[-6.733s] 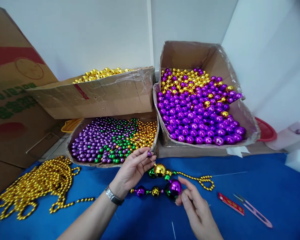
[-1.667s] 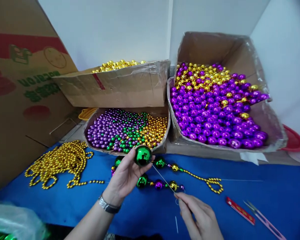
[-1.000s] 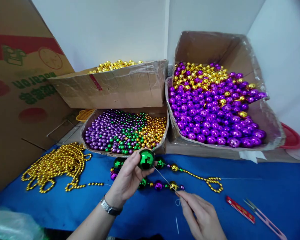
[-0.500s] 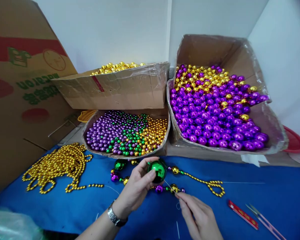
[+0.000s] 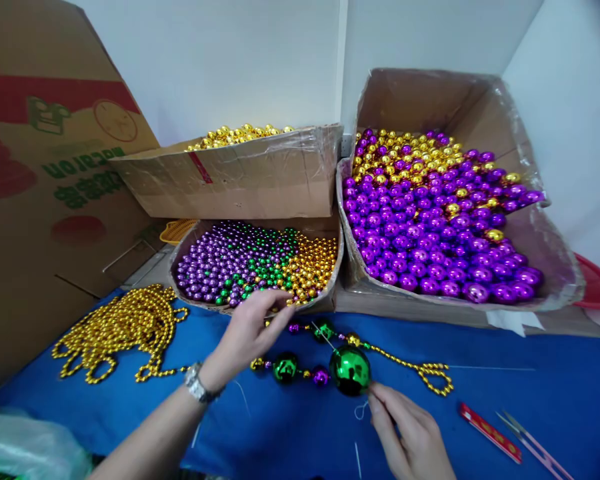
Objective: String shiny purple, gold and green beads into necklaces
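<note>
A right hand (image 5: 410, 440) pinches thread at the base of a large green ball (image 5: 350, 369) strung on a bead strand (image 5: 300, 372) lying on the blue tablecloth (image 5: 530, 393). Beyond it, the left hand (image 5: 247, 333), a wristwatch (image 5: 197, 385) on its wrist, reaches with loosely spread fingers, holding nothing, to the rim of a shallow box of small purple, green and gold beads (image 5: 255, 263). Gold bead chains (image 5: 125, 327) lie left; a carton of larger purple balls (image 5: 430, 227) stands behind.

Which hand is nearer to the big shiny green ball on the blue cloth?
Right. The right hand lies just below and right of the big shiny green ball, fingertips nearly touching it. The left hand is farther left, reaching toward the low cardboard box of small beads.
</note>
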Motion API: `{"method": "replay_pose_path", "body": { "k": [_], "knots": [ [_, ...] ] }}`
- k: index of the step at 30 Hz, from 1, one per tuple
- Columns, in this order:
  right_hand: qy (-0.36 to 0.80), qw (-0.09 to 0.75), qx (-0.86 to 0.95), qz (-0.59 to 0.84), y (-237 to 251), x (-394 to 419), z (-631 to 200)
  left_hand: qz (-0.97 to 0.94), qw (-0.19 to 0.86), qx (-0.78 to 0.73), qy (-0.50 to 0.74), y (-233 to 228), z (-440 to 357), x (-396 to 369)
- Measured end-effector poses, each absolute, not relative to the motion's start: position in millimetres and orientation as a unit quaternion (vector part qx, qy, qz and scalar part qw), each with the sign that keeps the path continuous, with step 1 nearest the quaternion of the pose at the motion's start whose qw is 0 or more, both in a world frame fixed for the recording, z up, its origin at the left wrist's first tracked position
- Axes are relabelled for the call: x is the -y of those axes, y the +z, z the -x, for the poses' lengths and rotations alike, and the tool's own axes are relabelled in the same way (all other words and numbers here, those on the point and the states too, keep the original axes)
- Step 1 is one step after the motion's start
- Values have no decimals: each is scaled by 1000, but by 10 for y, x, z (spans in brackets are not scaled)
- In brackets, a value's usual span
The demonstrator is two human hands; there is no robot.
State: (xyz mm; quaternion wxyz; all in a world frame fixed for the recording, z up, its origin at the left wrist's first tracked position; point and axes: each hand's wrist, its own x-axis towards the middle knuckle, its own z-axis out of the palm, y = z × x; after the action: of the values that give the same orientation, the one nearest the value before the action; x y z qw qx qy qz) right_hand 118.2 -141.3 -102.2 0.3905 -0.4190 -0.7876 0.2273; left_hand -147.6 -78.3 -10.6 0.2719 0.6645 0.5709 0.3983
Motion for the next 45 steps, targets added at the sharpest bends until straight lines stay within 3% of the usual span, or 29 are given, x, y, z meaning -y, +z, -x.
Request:
{"method": "replay_pose_path", "body": {
  "k": [2,4,7,12,17,22,25,45],
  "knots": [
    [224,395,787,419,-1030,1416,-1187,-738,161,-587,291,-110,1657,585],
    [220,397,787,417,-1030,1417,-1177,-786,113,-584,171,-154,1778,418],
    [219,397,787,419,-1023,1418,-1163,-817,116,-561,69,-211,1861,252],
    [221,400,782,424,-1002,1413,-1172,-831,191,-521,40,-174,1895,132],
    [223,399,782,424,-987,1399,-1187,-786,277,-533,145,-150,1864,177],
    [229,403,777,427,-981,1389,-1154,-498,542,-515,440,-153,1652,423],
    [236,405,779,416,-972,1383,-1118,-376,633,-462,494,-176,1499,559],
    [218,396,784,426,-1017,1388,-1126,-275,694,-426,511,-292,1238,706]
  ]
}}
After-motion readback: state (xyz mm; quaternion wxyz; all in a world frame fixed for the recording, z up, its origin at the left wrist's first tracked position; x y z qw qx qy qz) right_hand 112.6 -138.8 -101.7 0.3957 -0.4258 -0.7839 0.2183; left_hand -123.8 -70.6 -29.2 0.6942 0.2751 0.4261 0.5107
